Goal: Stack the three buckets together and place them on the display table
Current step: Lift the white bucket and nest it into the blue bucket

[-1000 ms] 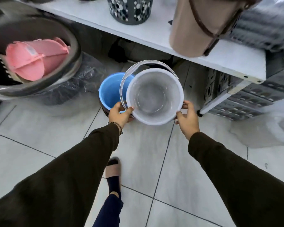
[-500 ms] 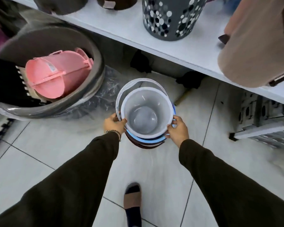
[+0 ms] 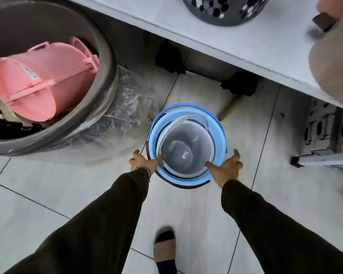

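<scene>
On the tiled floor (image 3: 48,194), a translucent white plastic bucket (image 3: 184,149) sits nested inside a light blue bucket (image 3: 218,139), itself in a dark brown bucket (image 3: 188,185). The left hand (image 3: 145,162) and right hand (image 3: 226,167) are spread, thumbs hooked over the inner rim.

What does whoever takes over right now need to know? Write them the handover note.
Left hand: open, thumb hooked over the near-left rim of the nested buckets, fingers spread outside.
Right hand: open, thumb over the near-right rim, fingers spread outside.
Buckets: the white bucket sits inside the blue bucket, which sits inside the dark brown bucket; only a sliver of the brown rim shows. The stack stands on the tiled floor, just in front of the white display table.
Done: all three are nested.
Left: grip the stack, lift it and set it on the display table, probably in the bare stretch beside the grey spotted basket.
</scene>
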`<state>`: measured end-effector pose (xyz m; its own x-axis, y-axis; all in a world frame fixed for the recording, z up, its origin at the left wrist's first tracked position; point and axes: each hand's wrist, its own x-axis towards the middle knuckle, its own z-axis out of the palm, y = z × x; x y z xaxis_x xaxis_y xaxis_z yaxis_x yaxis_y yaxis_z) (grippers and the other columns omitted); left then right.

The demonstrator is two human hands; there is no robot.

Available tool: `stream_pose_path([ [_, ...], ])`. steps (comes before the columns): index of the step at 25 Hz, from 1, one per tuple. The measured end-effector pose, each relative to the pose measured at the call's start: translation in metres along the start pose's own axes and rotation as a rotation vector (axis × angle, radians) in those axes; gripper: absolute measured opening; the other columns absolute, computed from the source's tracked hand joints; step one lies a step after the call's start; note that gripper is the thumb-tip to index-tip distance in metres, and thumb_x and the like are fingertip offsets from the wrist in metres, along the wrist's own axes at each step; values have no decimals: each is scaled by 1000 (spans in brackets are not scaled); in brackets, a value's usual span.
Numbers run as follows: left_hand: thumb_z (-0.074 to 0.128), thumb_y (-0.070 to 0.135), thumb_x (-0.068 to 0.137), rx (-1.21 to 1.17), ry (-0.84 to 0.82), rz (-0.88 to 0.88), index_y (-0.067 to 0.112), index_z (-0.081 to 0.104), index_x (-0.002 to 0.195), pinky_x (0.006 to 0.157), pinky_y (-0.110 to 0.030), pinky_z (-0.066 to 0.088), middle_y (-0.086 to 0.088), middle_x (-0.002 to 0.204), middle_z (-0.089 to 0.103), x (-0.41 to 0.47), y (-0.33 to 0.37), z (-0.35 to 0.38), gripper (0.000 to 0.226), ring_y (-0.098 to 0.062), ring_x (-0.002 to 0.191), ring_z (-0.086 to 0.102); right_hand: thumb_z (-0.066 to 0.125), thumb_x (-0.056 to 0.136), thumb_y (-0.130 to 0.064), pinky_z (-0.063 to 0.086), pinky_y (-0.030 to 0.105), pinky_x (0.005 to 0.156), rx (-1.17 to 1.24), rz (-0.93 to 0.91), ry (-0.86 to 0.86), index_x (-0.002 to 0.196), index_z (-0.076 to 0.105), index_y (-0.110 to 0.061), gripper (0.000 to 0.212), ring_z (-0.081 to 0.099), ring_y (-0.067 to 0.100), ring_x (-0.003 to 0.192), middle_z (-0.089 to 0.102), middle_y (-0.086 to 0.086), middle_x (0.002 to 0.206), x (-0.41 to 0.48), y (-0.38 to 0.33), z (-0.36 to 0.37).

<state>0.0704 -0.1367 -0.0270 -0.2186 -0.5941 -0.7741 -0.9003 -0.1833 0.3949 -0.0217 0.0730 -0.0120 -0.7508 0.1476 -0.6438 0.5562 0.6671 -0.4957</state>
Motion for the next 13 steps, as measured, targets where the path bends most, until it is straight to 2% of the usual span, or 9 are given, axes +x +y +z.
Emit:
stream_pose_path([
  [1, 77, 49, 72, -1, -77, -39, 13, 15, 152, 104, -45, 45, -15, 152, 32, 2, -3, 4, 108, -35, 134, 43, 82, 77, -22, 46, 48, 103, 74, 107, -92, 154, 7, -20, 107, 51, 37, 124, 45, 14, 137, 3, 8, 6],
  [3, 71, 47, 79, -77, -198, -132, 9, 2, 154, 109, -44, 37, -15, 158, 27, 7, -9, 9, 109, -34, 141, 36, 73, 86, -24, 49, 51, 101, 160, 258, -258, 150, 13, -20, 88, 56, 37, 121, 55, 13, 129, 5, 23, 16],
  [6, 71, 50, 78, -224, -322, -261, 15, -4, 155, 115, -48, 26, -10, 162, 18, 12, -22, 14, 113, -35, 146, 25, 62, 91, -17, 53, 48, 96, 243, 223, -240, 139, 30, -19, 58, 60, 36, 114, 58, 11, 120, 7, 40, 28],
  [9, 73, 43, 79, -274, -331, -250, 14, 1, 155, 114, -50, 26, -8, 160, 24, 11, -27, 17, 109, -34, 144, 28, 59, 91, -9, 57, 49, 89, 331, 203, -238, 134, 34, -20, 50, 61, 33, 109, 54, 10, 116, 7, 39, 27],
  [13, 79, 35, 73, -251, -215, -188, 9, 19, 147, 104, -49, 43, -11, 143, 44, -2, -25, 6, 99, -34, 127, 48, 57, 90, -7, 62, 48, 74, 306, 206, -250, 123, 38, -20, 40, 68, 38, 99, 57, 17, 118, 0, 36, 22],
])
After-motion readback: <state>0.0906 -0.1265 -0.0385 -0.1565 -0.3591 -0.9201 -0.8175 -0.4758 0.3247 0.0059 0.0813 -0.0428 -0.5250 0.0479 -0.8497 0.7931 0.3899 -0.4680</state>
